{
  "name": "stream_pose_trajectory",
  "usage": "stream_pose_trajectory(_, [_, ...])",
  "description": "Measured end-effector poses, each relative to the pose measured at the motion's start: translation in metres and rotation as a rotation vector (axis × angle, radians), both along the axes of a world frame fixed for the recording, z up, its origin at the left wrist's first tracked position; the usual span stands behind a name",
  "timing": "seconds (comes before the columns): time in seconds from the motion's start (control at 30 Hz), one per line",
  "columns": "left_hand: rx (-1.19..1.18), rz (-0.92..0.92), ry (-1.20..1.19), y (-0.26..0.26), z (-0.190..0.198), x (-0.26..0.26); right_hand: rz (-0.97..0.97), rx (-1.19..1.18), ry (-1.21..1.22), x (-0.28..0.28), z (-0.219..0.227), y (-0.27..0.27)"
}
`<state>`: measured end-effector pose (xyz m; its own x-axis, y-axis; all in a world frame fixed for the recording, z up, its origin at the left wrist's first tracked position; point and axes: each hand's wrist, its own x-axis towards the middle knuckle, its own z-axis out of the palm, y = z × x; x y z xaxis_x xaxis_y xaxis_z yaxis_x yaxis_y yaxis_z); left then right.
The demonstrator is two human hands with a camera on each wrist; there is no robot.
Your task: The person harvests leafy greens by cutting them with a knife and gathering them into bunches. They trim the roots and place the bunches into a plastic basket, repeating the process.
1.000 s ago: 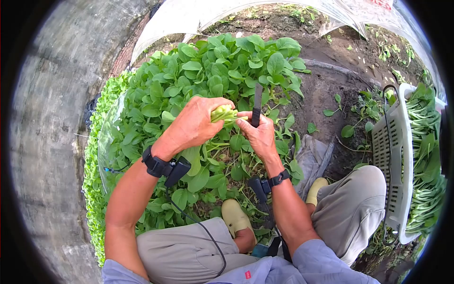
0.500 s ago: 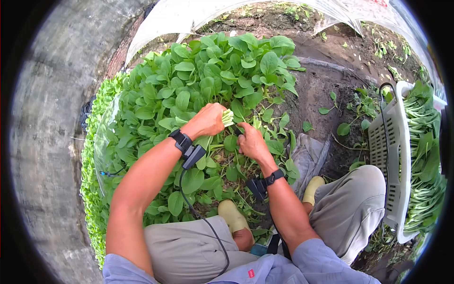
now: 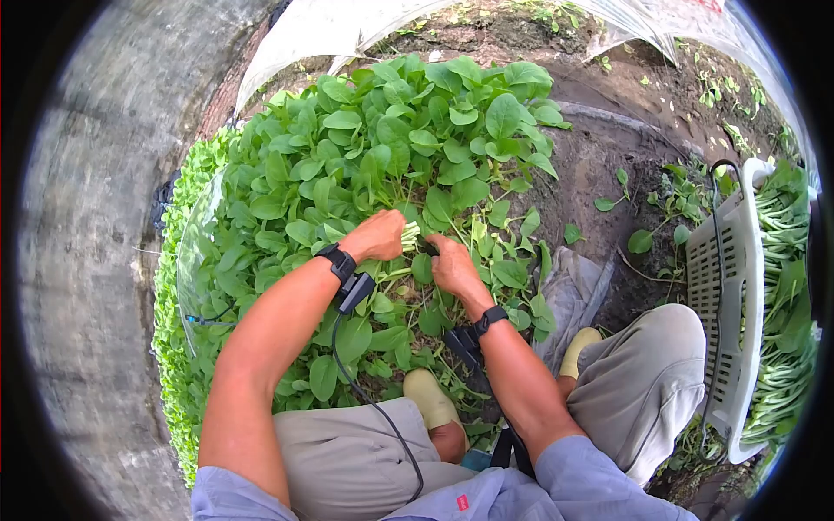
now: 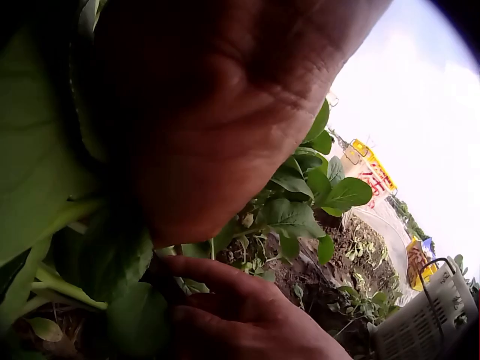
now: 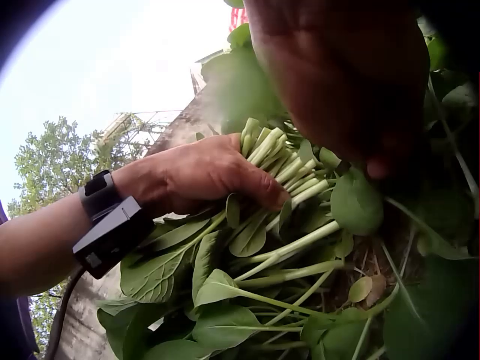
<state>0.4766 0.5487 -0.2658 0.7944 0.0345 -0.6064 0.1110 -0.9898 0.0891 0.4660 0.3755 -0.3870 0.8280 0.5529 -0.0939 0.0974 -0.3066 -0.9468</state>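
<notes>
My left hand (image 3: 379, 234) grips a bunch of leafy greens, its pale cut stem ends (image 3: 410, 236) sticking out past the thumb side. In the right wrist view the left hand (image 5: 202, 176) is wrapped round these stems (image 5: 289, 161), leaves hanging below. Just to the right, my right hand (image 3: 455, 265) is low among the plants with its fingers curled round a dark knife (image 3: 429, 247), of which only a small part shows. Standing greens (image 3: 373, 156) surround both hands. Seen from the left wrist, the right hand (image 4: 247, 311) is close beneath the left palm.
A white slatted basket (image 3: 745, 304) holding bundled greens (image 3: 782, 347) stands at the right. Grey plastic sheet (image 3: 569, 295) lies on the soil by my foot. Clear film (image 3: 330, 30) arches at the back, and a concrete strip (image 3: 95, 243) runs along the left.
Both hands were together higher over the bed, the knife blade pointing up from the right hand. They have since come apart and moved down and nearer, among the plants; the left still holds the bunch.
</notes>
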Motion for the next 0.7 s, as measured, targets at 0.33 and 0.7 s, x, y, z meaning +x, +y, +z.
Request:
stream_pose_trajectory(0.33, [-0.436,0.079,0.017,-0.010,0.077,-0.009,0.014,0.905,0.959,0.010,0.041,-0.035])
stream_pose_trajectory(0.7, [-0.397,0.203,-0.077,-0.020,0.087,-0.039,-0.077,0.347,0.075,-0.020,0.085,-0.046])
